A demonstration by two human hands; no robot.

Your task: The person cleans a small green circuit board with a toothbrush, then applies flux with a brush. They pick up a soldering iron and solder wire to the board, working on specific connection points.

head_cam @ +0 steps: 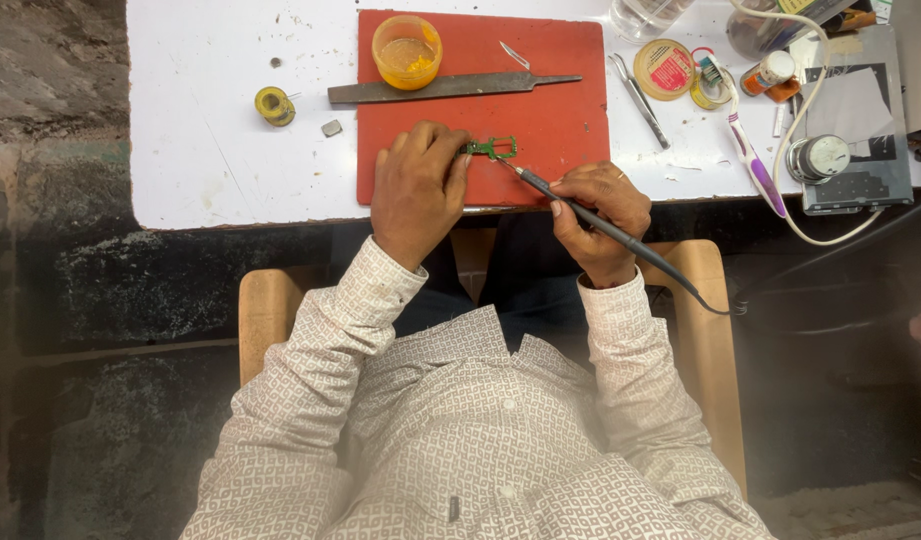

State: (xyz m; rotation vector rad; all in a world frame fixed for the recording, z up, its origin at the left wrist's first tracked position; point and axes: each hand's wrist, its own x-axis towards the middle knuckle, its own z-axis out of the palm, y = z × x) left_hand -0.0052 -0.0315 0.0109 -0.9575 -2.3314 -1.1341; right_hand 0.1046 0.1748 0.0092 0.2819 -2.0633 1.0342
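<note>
Seen from above, a person in a patterned shirt sits at a white tabletop point(210, 150). The left hand point(415, 190) presses fingertips down on a small green circuit board point(492, 149), which lies on a red mat point(560, 110) near its front edge. The right hand point(600, 215), at about four o'clock from the board, is closed around a dark soldering iron point(580, 210), held like a pen, its tip just beside the board. At twelve o'clock lie a metal file point(430, 89) and an open yellow pot point(406, 50); tweezers point(637, 95) rest at two o'clock. The left fingers sit very near the hot tip, so a slip could likely burn them or nudge the board.
</note>
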